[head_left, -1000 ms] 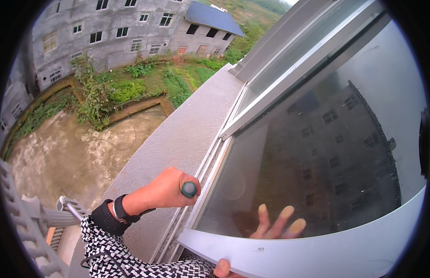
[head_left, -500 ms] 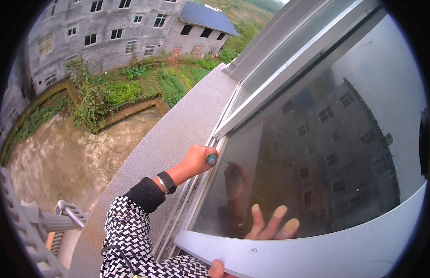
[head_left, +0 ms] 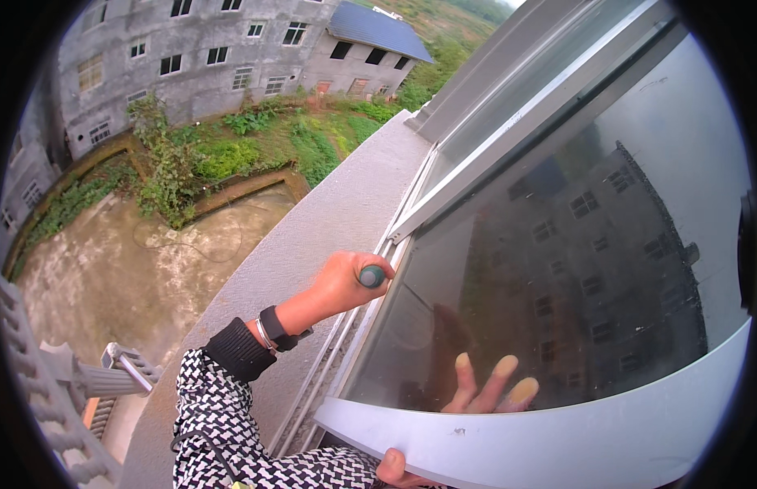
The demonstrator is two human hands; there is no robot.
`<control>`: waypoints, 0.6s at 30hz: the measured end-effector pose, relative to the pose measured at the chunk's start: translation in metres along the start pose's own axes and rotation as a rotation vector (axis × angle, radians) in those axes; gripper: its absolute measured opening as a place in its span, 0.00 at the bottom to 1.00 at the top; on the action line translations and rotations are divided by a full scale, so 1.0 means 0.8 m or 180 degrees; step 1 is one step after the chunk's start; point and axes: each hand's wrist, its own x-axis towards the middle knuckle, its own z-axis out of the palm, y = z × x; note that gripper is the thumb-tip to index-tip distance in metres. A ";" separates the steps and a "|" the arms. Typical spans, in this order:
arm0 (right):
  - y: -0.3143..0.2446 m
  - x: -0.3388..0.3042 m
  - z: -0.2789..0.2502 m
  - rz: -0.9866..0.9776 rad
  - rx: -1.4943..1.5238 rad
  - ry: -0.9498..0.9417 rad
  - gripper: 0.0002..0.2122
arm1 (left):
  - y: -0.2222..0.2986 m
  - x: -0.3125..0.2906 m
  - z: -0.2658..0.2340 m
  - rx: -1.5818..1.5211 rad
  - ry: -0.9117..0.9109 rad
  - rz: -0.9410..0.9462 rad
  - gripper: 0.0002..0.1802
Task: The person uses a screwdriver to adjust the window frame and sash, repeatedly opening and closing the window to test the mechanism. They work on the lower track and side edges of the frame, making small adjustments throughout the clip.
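Note:
My left hand point(head_left: 346, 284) is closed round a green tool handle point(head_left: 370, 276), its round grey end turned toward me. The rest of that tool is hidden by the hand and frame. The hand is against the side of the window track point(head_left: 395, 236). At the bottom, my right hand point(head_left: 401, 470) grips the pale lower rail point(head_left: 525, 447) of the window sash. Its thumb is on the near side, and several fingertips show through the dark glass point(head_left: 509, 310), pressed to its far face. The sash stands tilted, its lower corner out over the ledge.
A curved concrete ledge point(head_left: 272, 277) runs along the window on the left. Beyond it is a drop to a courtyard point(head_left: 110, 261) with plants point(head_left: 232, 159) and a grey building point(head_left: 175, 49). A balustrade point(head_left: 77, 379) stands at the lower left. A second sash point(head_left: 509, 122) is further up.
The view has shifted a little, so the scene sits slightly to the right. My left hand has turned slightly, and the handle's end faces me more. My right hand keeps its grip on the sash.

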 end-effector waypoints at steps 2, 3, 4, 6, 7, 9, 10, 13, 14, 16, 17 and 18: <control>0.003 0.002 0.007 -0.0314 0.0727 0.0670 0.58 | -0.024 0.022 0.030 -0.0055 0.0188 0.0181 0.06; 0.005 0.003 0.011 -0.0404 0.0970 0.0896 0.58 | -0.034 0.026 0.039 0.0080 0.0178 0.0211 0.07; 0.005 0.002 0.011 -0.0321 0.0983 0.0909 0.58 | -0.039 0.028 0.046 0.0198 0.0133 0.0212 0.07; 0.008 0.001 0.011 -0.0149 0.0552 0.0435 0.58 | -0.038 0.021 0.047 0.0555 -0.0157 0.0087 0.06; 0.008 0.000 0.001 -0.0036 0.0101 -0.0056 0.58 | -0.032 0.014 0.041 0.0474 -0.0174 0.0175 0.05; 0.009 -0.003 -0.002 -0.0177 0.0346 -0.0119 0.58 | -0.008 -0.014 0.018 0.0408 -0.0493 -0.0010 0.05; 0.012 -0.004 0.010 -0.0449 0.1047 0.0334 0.58 | 0.007 -0.032 -0.001 0.0063 -0.0755 -0.0208 0.05; 0.013 -0.007 0.018 -0.0662 0.1662 0.0726 0.57 | 0.051 -0.087 -0.062 -0.0271 -0.1338 -0.0325 0.05; 0.011 -0.009 0.018 -0.0594 0.1621 0.0686 0.57 | 0.062 -0.102 -0.079 -0.0372 -0.1439 -0.0363 0.05; 0.006 -0.009 0.019 -0.0413 0.1543 0.0598 0.57 | 0.073 -0.113 -0.093 -0.0461 -0.1390 -0.0453 0.05; 0.002 -0.009 0.017 -0.0291 0.1504 0.0573 0.57 | 0.074 -0.115 -0.096 -0.0448 -0.1239 -0.0507 0.05; -0.003 -0.008 0.014 -0.0170 0.1464 0.0546 0.58 | 0.072 -0.116 -0.097 -0.0504 -0.1061 -0.0498 0.06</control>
